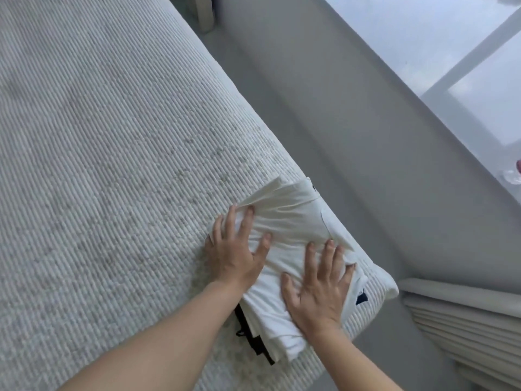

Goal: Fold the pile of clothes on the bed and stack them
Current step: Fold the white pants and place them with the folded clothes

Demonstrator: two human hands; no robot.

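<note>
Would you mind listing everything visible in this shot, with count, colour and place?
white garment: one, cream-white, folded, top of the stack at the bed's right edge
dark garment: one, black, edge showing beneath the white one
bed cover: one, off-white, ribbed, fills the left
floor: grey, right of the bed
window: one, pale, upper right
left hand: one, flat on the white garment's left side
right hand: one, flat on its near right part

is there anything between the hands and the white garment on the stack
Nothing visible. The left hand and right hand both lie flat on the white garment, which sits atop a dark garment near the bed corner.
</note>
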